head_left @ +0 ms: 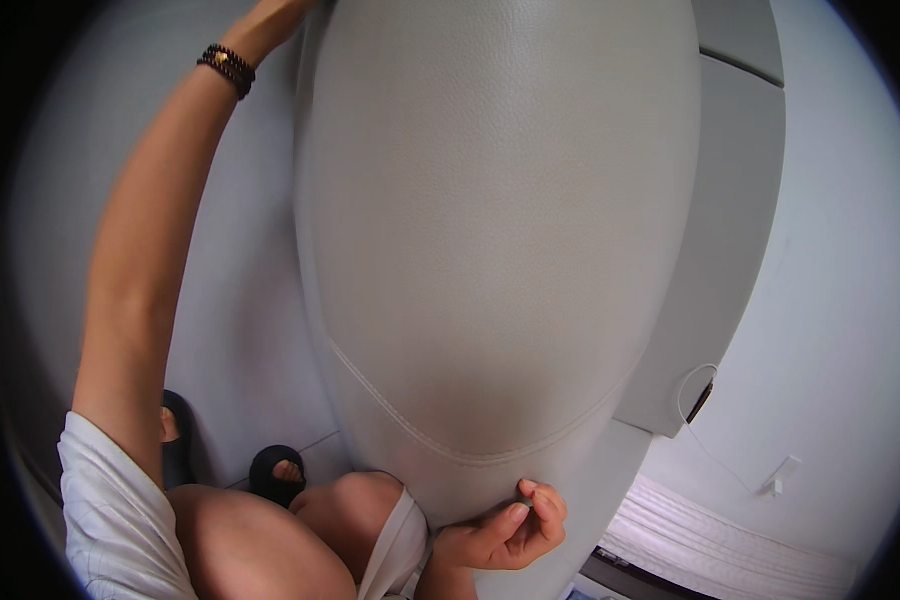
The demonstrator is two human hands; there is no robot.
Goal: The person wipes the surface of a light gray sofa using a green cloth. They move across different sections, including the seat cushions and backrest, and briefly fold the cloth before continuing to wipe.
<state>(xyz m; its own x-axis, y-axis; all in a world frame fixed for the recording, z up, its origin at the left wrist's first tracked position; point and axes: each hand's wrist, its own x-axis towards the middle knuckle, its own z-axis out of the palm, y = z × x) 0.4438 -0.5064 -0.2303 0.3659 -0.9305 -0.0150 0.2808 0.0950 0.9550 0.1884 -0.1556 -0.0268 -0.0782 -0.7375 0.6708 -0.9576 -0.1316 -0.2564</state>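
The right hand (510, 530) hung just beyond the near end of a broad, pale grey leather-like cushion (510, 220), palm partly turned up, fingers curled in toward the thumb. A small dark patch (525, 502) showed between thumb and forefinger — whether a held thing or mere shadow could not be told, nor whether the pinch was tight. The left hand (282, 10) was mostly cut off by the upper edge of the view, beside the cushion's far left side; its grip could not be told.

The cushion filled the middle, a curved double seam (470, 461) crossing its near end. A darker grey panel (725, 170) ran along its right side, with a white cable (682, 385) near that panel's lower end.

The step in hand seemed to be work along the cushion — one hand at either end. The next move probably called for a sure right-hand pinch and a clear reach for the left.
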